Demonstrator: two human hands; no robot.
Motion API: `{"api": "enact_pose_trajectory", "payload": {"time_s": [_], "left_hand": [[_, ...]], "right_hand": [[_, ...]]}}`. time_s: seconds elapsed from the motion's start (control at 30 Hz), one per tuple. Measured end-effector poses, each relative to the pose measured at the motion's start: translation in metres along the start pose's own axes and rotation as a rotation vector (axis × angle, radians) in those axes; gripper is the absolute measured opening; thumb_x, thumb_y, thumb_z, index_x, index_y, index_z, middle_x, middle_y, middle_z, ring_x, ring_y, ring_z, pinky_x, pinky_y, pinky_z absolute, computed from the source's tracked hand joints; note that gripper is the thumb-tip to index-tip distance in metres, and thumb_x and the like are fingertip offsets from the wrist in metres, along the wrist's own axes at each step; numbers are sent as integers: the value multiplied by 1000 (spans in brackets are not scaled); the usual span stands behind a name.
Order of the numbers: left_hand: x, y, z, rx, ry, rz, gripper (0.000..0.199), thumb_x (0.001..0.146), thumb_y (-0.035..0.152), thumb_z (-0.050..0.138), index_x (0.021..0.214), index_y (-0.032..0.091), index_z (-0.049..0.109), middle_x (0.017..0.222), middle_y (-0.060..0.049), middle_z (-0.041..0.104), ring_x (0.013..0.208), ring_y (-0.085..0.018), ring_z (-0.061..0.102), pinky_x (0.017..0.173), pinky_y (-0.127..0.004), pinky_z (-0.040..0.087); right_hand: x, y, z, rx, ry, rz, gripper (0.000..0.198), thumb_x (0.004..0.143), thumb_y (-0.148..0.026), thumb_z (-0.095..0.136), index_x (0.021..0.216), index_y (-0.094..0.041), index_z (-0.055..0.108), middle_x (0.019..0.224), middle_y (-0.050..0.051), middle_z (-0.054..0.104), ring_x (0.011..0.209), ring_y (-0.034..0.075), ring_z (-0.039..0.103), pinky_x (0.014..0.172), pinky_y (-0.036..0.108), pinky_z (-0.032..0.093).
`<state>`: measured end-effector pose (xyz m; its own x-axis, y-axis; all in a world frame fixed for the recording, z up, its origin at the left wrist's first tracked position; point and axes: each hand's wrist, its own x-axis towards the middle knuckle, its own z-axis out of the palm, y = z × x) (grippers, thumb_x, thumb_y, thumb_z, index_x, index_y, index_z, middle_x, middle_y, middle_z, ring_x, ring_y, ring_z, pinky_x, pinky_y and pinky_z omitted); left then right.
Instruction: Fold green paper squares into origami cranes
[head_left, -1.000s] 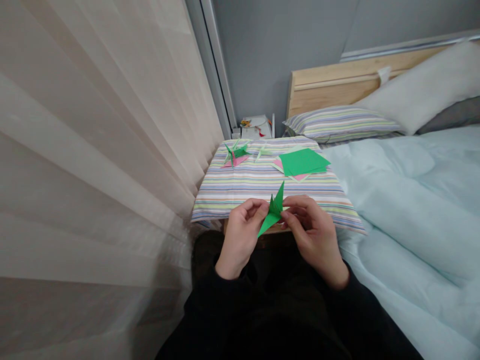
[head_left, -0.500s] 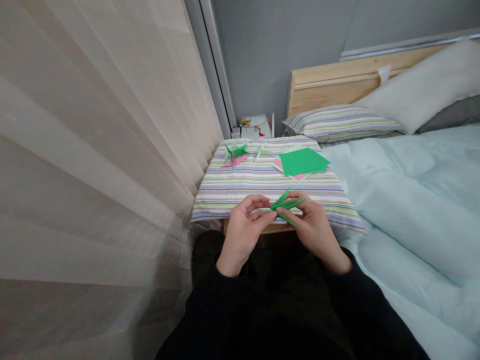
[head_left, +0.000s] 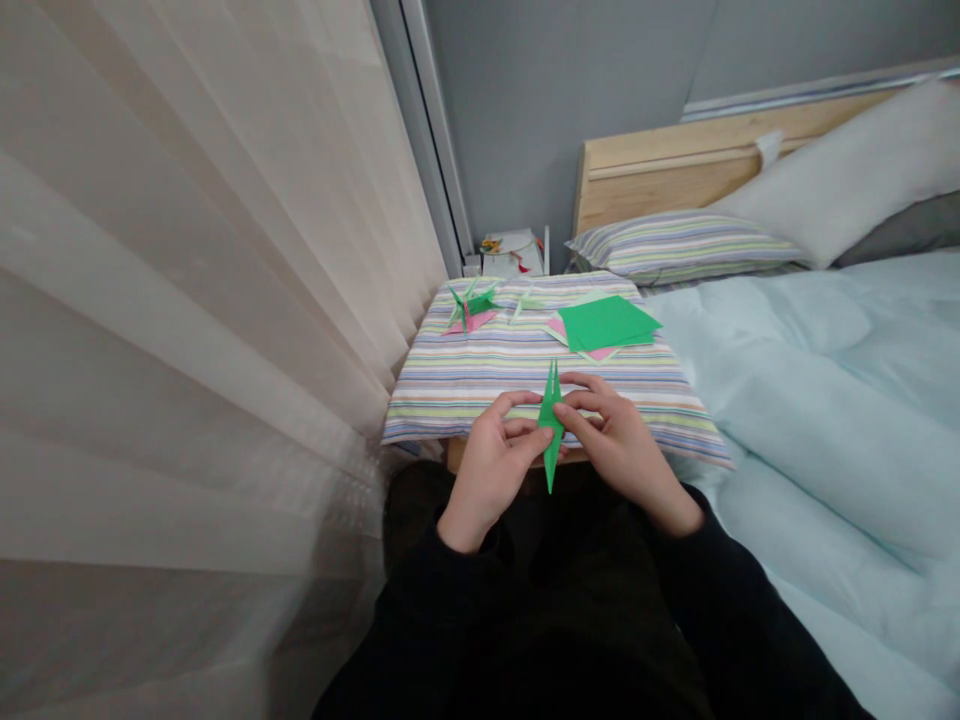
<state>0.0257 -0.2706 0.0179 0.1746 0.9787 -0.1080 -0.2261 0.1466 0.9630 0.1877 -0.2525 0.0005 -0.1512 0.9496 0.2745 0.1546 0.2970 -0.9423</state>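
A folded green origami paper (head_left: 552,412), long and narrow with pointed ends, stands lengthwise between my hands over the table's near edge. Its upper end splits into two thin points; the lower end tapers to one. My left hand (head_left: 496,452) pinches it from the left, thumb on its face and fingers behind. From the right, my right hand (head_left: 611,430) grips the other edge between thumb and fingers. Farther back lie a green sheet stack (head_left: 607,322) over pink and pale sheets, and a group of folded paper cranes (head_left: 472,308) in green and pink.
A striped cloth (head_left: 480,375) covers the small table. A pale folded paper piece (head_left: 527,303) lies between the cranes and the sheets. The curtain (head_left: 225,250) hangs close on the left; the bed with a light blue quilt (head_left: 825,380) adjoins on the right.
The folded green paper has turned from spread flaps pointing right to a flat, narrow shape pointing away and toward me. Both hands stay on it, with the right fingers shifted along its edge.
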Motion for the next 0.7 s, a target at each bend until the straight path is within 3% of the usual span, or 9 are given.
{"api": "enact_pose_trajectory", "payload": {"time_s": [0.2, 0.37, 0.47, 0.57, 0.7], "left_hand": [[1, -1, -1, -21, 13, -8, 37, 73, 30, 84, 103, 13, 68, 78, -4, 76, 69, -18, 73, 75, -31, 59], [3, -2, -1, 66, 91, 46, 25, 75, 33, 82, 90, 14, 75, 93, -6, 76, 79, -17, 70, 70, -26, 56], [4, -3, -1, 39, 144, 81, 22, 73, 32, 82, 84, 14, 74, 92, -5, 75, 78, -15, 67, 72, -26, 55], [3, -1, 1, -54, 138, 90, 23, 75, 27, 80, 92, 15, 72, 92, -4, 73, 78, -14, 67, 73, -25, 55], [0, 2, 0, -92, 34, 166, 31, 75, 15, 75, 105, 21, 66, 96, -2, 73, 80, -14, 70, 78, -27, 57]], "right_hand": [[-2, 2, 0, 41, 25, -38, 19, 91, -40, 69, 86, -23, 75, 126, 12, 61, 125, 30, 58, 75, 35, 61], [-2, -3, -1, 20, 80, -60, 21, 88, -37, 72, 75, -21, 74, 110, 10, 67, 109, 26, 64, 72, 32, 55], [-2, -6, -1, 45, 80, -54, 22, 87, -36, 73, 71, -20, 72, 98, 8, 70, 96, 23, 66, 68, 30, 52], [-2, -8, 1, 111, 47, 1, 23, 87, -38, 72, 75, -19, 73, 80, 5, 71, 74, 18, 65, 63, 29, 50], [-1, -10, 2, 204, 62, 111, 30, 84, -45, 75, 74, -17, 73, 62, 2, 68, 58, 15, 62, 58, 29, 51]]}}
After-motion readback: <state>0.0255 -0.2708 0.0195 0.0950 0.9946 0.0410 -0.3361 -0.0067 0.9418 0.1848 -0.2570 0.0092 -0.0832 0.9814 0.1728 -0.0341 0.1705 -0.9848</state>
